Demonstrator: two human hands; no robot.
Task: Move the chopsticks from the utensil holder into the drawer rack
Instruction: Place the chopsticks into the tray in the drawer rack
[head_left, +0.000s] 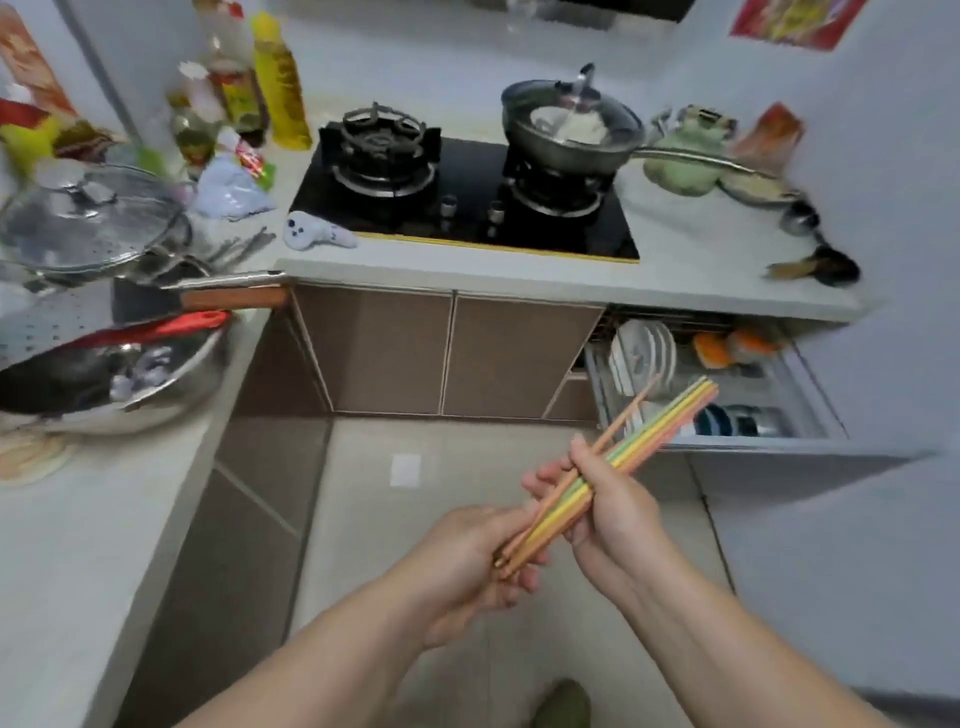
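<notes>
Nearest the camera are two bare forearms reaching out over the tiled floor. The left hand (462, 566) is curled round the butt ends of a bundle of chopsticks (613, 467), and the right hand (610, 506) pinches the same bundle further up, near its middle. Both hands are closed on it, so the sticks are held in the air at two places.

The chopsticks slant up and to the right from the left hand, their tips pointing at the open drawer rack (727, 395) under the desk (701, 249). The tips are over the near edge of the drawer but not yet in it. One thin stick has splayed away from the rest near the tips; the others lie flush together, in green, yellow and pinkish orange.

They look light, stiff and smooth, probably plastic or lacquered wood, so weight is no worry but sliding is. A loose bundle like this can fan out or slip lengthwise, and the stray stick is the likeliest to drop. The middle is the best place to hold, with fingers wrapped all the way round and the butt ends squared off first.

The drawer already holds upright plates (641, 358) and bowls (737, 421). No utensil holder can be made out with certainty; the picture is blurred toward the edges.
</notes>
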